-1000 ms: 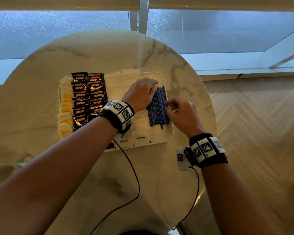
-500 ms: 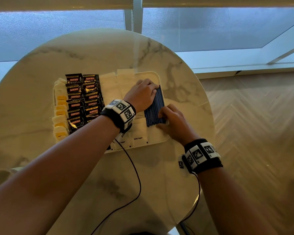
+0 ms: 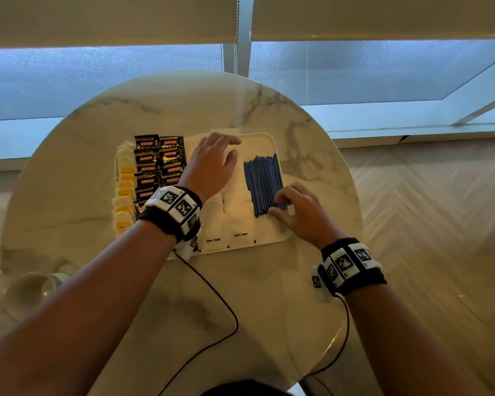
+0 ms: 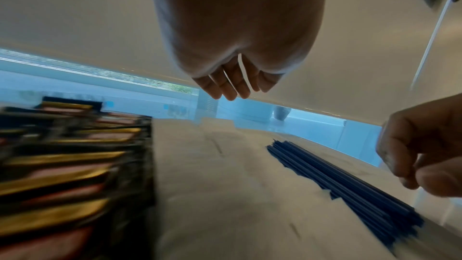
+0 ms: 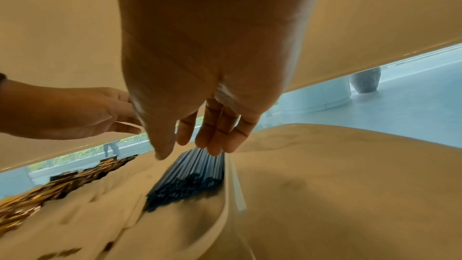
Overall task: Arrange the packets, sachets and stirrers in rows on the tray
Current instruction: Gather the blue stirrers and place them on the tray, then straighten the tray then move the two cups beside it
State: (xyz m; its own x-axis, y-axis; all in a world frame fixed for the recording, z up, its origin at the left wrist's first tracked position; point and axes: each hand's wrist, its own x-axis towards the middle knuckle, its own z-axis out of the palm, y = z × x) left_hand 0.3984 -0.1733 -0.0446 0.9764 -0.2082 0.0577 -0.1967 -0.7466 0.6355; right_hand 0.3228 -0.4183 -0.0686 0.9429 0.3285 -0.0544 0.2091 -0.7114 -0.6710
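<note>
So the tray [image 3: 270, 138] is the big thing to go by; it sits on the round marble table [image 3: 183, 104], near the middle.

Blue stirrers [image 3: 263, 184] lie in a bunch on the tray's right side, just inside the right rim, long ways front to back. White sugar sachets [image 3: 226, 218] lie in rows in the tray's middle, just left of the stirrers. Black coffee packets [image 3: 157, 161] sit in 2 rows more to the tray's left. Yellow and white tea bags [image 3: 123, 195] run along the tray's left edge.

R hand [image 3: 300, 212] is at the tray's front right corner. Its fingers [image 5: 215, 135] are a bit bent & close together, tips on the near end of the stirrers, w/ the thumb out to the side. It touches the bunch; no firm grip shows. The wrist view shows the fingertips on top of the stirrers' right side, next to the tray rim.

L hand [image 3: 212, 164] is over the tray's middle, above the white sachets, just left of the stirrers and apart from them. Its fingers [image 4: 230, 84] are loose and a little spread, holding nothing. Can't tell if the palm touches the sachets under it.

Both wrists have black bands w/ black & white square tags [image 3: 180, 204]. A thin dark cable [image 3: 212, 290] runs from the L band over the table in front of the tray. A clear glass thing [image 3: 32, 292] sits far to the tray's front left, at the table edge.
</note>
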